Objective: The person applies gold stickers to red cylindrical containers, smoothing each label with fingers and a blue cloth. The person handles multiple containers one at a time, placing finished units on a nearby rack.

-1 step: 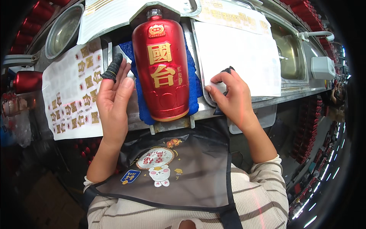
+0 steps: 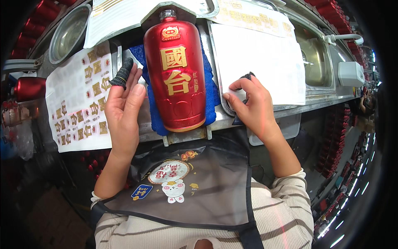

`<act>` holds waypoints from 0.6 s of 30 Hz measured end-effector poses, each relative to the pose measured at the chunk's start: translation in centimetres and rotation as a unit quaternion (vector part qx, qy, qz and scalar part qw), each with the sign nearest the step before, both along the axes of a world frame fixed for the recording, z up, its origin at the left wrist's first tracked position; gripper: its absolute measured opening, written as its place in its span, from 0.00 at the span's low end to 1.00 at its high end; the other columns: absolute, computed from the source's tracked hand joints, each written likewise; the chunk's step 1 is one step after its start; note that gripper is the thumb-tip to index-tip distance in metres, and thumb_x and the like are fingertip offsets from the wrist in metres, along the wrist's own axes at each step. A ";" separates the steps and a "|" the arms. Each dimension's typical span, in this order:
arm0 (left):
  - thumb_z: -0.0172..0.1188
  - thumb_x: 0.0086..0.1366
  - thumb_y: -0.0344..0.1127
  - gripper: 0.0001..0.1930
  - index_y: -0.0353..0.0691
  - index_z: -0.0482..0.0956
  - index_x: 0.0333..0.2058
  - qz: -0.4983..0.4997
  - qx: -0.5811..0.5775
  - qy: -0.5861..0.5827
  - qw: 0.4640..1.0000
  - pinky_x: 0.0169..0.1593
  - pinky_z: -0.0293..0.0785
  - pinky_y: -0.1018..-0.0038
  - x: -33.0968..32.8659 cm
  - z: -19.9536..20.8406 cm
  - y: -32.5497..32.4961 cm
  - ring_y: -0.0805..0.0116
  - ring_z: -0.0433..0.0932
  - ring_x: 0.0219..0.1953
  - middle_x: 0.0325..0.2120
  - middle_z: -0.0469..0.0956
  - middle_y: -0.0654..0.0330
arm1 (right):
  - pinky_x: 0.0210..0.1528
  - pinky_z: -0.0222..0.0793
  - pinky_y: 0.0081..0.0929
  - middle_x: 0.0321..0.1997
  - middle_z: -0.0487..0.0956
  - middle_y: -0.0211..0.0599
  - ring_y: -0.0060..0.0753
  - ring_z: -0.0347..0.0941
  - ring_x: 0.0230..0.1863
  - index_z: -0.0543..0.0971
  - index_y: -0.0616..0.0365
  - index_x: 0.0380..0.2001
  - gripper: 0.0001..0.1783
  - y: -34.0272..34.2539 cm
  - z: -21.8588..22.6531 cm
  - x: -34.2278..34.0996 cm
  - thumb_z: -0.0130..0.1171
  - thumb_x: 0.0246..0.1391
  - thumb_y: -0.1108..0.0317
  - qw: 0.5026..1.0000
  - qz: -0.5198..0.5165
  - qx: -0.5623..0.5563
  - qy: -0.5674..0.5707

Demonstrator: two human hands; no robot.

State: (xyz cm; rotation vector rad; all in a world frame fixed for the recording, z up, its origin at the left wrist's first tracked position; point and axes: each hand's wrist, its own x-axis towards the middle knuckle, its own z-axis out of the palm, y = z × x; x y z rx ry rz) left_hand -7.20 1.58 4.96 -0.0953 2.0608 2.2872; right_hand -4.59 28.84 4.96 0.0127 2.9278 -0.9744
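Observation:
A red bottle (image 2: pixel 177 108) with raised gold characters lies on its back in a cradle lined with blue cloth (image 2: pixel 210 108), its neck pointing away from me. To its left, my left hand (image 2: pixel 124 110) is open, fingers stretched and palm turned toward the bottle, not touching it. Dark ribbed finger covers (image 2: pixel 123 74) sit on some of its fingers. On the bottle's right, my right hand (image 2: pixel 253 103) is curled, thumb and forefinger bent near each other at the edge of a white sheet (image 2: pixel 261 62). Dark bits show behind it; what its fingers hold, if anything, is hidden.
A sheet of gold character stickers (image 2: pixel 81 106) hangs over the left counter edge. Another sticker sheet (image 2: pixel 253 17) lies at the far right. A metal bowl (image 2: pixel 68 35) stands far left, a sink (image 2: pixel 313 58) right, beside a white plastic container (image 2: pixel 351 74). Another red bottle (image 2: pixel 31 89) is at far left.

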 end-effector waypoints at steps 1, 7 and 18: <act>0.54 0.70 0.31 0.24 0.30 0.65 0.62 0.001 -0.003 0.000 1.000 0.58 0.68 0.74 0.0 0.0 0.0 0.63 0.67 0.65 0.62 0.68 0.49 | 0.29 0.70 0.35 0.31 0.75 0.38 0.40 0.74 0.24 0.77 0.57 0.32 0.10 0.0 0.0 -0.1 0.67 0.50 0.66 1.000 -0.003 0.001 -0.001; 0.54 0.70 0.31 0.24 0.30 0.66 0.62 0.005 -0.006 0.006 1.000 0.57 0.70 0.73 -0.1 -0.2 -0.2 0.62 0.69 0.64 0.62 0.69 0.48 | 0.27 0.70 0.36 0.29 0.73 0.38 0.41 0.73 0.21 0.77 0.55 0.29 0.07 -0.3 -0.3 0.0 0.66 0.49 0.69 0.999 0.001 0.003 0.040; 0.48 0.73 0.33 0.23 0.28 0.64 0.62 0.011 -0.020 0.007 1.000 0.71 0.54 0.63 0.0 -0.2 -0.5 0.55 0.64 0.67 0.62 0.67 0.44 | 0.26 0.67 0.29 0.24 0.77 0.40 0.33 0.69 0.20 0.77 0.61 0.27 0.03 4.7 1.2 -2.4 0.59 0.51 0.73 0.987 -0.114 -0.020 0.113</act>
